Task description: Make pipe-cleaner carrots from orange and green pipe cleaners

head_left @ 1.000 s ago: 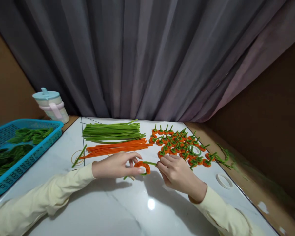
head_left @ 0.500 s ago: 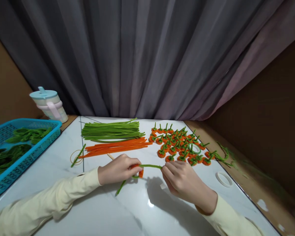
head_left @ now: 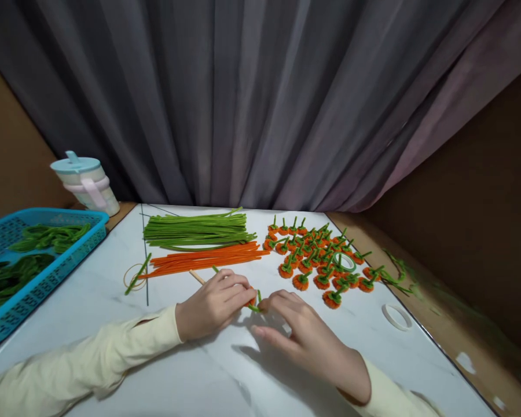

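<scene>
My left hand point(head_left: 217, 304) is closed around a small orange pipe-cleaner pumpkin point(head_left: 252, 300), mostly hidden by the fingers. Green pipe cleaner point(head_left: 259, 296) shows at its right side, and a green tip point(head_left: 216, 269) pokes out beyond the knuckles. My right hand point(head_left: 306, 336) is just to the right, thumb and forefinger apart; its fingertips are close to the green piece, and whether they touch it I cannot tell. Several similar pumpkins point(head_left: 301, 282) with green stems stand at the right, the nearest one point(head_left: 331, 299) beyond my right hand.
Green pipe cleaners point(head_left: 195, 230) and orange ones point(head_left: 208, 259) lie bundled at the back. A wooden stick point(head_left: 197, 277) touches my left hand's area. Tape rolls point(head_left: 396, 317) lie right. At left are a blue basket point(head_left: 80, 248) with green pieces and a lidded cup point(head_left: 91, 185).
The green strand stretched between my hands is now bent in close to the pumpkin. My right hand has moved left and down, its fingers opening. My left hand has rotated over the pumpkin.
</scene>
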Tool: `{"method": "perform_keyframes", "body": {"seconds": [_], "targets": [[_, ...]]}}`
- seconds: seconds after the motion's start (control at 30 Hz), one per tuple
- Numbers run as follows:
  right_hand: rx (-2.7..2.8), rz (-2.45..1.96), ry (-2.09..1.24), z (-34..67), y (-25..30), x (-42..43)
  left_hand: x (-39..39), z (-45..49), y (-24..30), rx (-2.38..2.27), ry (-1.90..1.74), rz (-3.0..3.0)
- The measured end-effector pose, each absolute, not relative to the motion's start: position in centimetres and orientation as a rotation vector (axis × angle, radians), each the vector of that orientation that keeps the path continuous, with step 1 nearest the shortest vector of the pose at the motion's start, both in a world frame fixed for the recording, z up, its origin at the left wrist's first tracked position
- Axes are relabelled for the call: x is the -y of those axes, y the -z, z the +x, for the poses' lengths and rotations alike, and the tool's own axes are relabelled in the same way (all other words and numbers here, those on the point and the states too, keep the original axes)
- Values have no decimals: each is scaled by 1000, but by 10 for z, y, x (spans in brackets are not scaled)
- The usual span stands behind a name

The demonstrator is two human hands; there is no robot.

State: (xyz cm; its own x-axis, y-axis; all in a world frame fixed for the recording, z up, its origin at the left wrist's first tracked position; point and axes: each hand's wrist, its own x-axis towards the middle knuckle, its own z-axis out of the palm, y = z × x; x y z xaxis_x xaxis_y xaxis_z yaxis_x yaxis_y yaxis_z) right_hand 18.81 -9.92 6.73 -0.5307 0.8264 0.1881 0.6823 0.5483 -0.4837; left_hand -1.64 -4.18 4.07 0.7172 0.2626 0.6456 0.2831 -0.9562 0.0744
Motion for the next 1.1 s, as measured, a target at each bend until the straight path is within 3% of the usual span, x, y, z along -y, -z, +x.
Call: {"method": "perform_keyframes", "body": {"seconds": [0.37,0.63,1.1], "targets": [[2579,-907,444,175,-5,92,53,-13,-17,684,1079,-2984],[2538,-857,461,182,5,86,37,-15,-2,639,1075,-2958],[2628,-814,405,184,6,87,15,-27,0,154,849,-2807]]}}
